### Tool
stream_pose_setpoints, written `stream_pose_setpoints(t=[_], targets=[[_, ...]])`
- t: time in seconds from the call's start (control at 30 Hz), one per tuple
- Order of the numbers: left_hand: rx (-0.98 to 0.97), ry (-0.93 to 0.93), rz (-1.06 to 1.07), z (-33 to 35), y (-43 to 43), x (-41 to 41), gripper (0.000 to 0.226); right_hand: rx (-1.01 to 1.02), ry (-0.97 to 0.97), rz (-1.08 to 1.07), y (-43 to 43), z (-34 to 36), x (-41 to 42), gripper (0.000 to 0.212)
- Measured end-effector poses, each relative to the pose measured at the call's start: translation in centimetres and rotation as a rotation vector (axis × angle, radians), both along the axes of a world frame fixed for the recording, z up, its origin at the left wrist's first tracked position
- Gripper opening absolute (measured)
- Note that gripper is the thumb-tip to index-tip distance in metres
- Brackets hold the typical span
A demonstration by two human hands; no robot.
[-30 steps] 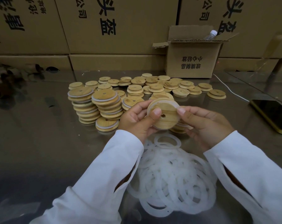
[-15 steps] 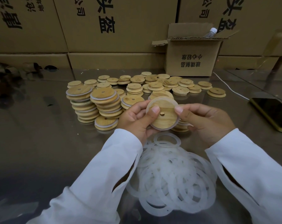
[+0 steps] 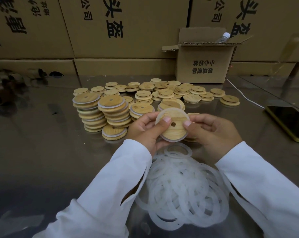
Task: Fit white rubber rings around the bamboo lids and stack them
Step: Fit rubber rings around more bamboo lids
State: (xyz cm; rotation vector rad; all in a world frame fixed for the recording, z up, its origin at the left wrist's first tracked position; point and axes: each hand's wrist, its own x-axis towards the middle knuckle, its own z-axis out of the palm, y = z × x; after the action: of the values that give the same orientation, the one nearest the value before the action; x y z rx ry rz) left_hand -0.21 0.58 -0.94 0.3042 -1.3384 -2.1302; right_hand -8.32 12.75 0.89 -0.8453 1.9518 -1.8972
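Bamboo lid [image 3: 175, 130] is held up off the table [image 3: 42, 152], face tilted to camera, small hole near centre. White ring [image 3: 170, 140] runs round its rim, showing along the top and bottom edges. Left hand [image 3: 145, 129] pinches the lid's left edge, thumb [image 3: 166, 120] flat on the face, fingers curled behind. Right hand [image 3: 212, 131] pinches the right edge the same way. Fingertips behind the lid are hidden.

Ring pile [image 3: 183, 189] lies just below the lid, between the sleeves [image 3: 111, 186], with its top ring close under the lid's bottom edge. Two tall stacks [image 3: 92, 114] of ringed lids stand left of the lid, near the left hand, with one single ringed lid at their foot. Loose lids [image 3: 165, 93] spread beyond the lid in low piles.

Box [image 3: 203, 64] sits behind those, up-right of the lid, flaps open, bottle [image 3: 223, 37] poking out. Phone [image 3: 289, 122] is right of the lid, well apart, by the table's right edge. Cable [image 3: 243, 95] runs between box and phone.

Bare table lies left of the stacks and between right hand and phone. Cartons [image 3: 128, 31] wall off the far edge.
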Motion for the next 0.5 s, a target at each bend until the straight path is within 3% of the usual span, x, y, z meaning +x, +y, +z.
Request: stream_pose_setpoints(t=[0.1,0.23,0.37,0.5], targets=[[-0.056,-0.008,-0.008,-0.1,0.0,0.0,0.026,-0.01,0.014,-0.029,0.2,0.4,-0.6,0.006],[-0.12,-0.036,0.036,-0.2,-0.2,0.0,0.045,-0.057,-0.108,-0.292,1.3,0.5,-3.6,0.009],[-0.124,-0.054,0.046,-0.5,0.0,-0.1,0.027,-0.019,-0.245,-0.426,1.2,-0.4,-5.3,0.015],[-0.119,-0.055,0.053,-0.6,-0.1,-0.2,0.014,0.049,-0.234,-0.454,0.3,-1.1,-5.7,0.02]])
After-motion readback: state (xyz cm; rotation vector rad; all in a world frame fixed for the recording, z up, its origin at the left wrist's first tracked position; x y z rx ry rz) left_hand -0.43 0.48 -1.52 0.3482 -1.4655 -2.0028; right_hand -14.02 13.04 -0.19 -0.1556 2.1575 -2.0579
